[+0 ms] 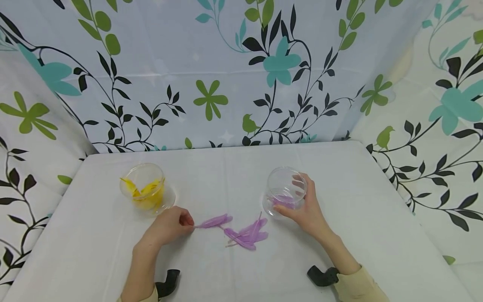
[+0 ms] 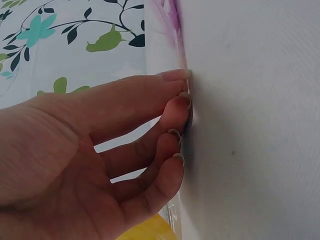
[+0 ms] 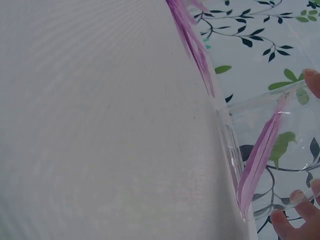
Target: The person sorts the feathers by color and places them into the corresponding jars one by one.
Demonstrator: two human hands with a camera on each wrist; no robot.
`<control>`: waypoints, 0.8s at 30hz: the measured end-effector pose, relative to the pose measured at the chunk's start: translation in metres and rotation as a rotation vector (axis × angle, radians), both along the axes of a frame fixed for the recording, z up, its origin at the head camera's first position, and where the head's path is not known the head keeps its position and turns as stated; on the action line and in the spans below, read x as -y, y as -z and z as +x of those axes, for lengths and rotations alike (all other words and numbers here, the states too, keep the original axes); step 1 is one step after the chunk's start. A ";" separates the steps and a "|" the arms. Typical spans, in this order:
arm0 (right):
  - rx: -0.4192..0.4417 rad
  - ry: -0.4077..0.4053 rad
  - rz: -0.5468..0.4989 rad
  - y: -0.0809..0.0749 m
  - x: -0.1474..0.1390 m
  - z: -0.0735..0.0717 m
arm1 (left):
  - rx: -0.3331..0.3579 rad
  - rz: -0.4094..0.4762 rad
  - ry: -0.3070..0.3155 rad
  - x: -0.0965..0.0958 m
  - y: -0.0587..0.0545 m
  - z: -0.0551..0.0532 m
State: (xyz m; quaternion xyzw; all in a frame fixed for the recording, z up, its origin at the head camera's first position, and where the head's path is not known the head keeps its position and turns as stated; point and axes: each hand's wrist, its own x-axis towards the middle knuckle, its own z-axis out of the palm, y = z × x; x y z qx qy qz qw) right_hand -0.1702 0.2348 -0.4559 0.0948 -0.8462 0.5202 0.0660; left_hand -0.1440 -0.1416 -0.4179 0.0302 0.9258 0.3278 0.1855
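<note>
- Left hand (image 1: 167,226), lower left, pinches a purple feather (image 1: 215,222) near lower centre; a slack pinch might drop it.
- Right hand (image 1: 307,209), right of centre, grips a clear cup (image 1: 271,197); a knock might tip it.
- Overlapping feathers (image 1: 247,238), lower centre, might snag.

The cups (image 1: 284,180) looked like smooth, glossy, clear plastic, the feathers (image 1: 250,235) soft and matt; the cloth-covered surface (image 1: 211,180) was matt.

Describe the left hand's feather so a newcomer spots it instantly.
On the white tabletop, find the left hand near the cup holding yellow pieces. Its purple feather is next to a pile of purple feathers. Unlike those, its stem is pinched in that hand.
</note>
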 end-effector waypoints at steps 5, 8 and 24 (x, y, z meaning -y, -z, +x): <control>-0.003 0.003 0.001 -0.001 0.000 -0.001 | 0.000 -0.023 -0.009 -0.003 -0.001 0.001; -0.006 0.003 0.001 -0.001 0.001 -0.001 | -0.003 -0.029 -0.011 -0.003 -0.001 0.002; -0.002 0.002 0.000 0.000 0.000 -0.002 | 0.020 -0.015 0.013 -0.002 -0.006 0.002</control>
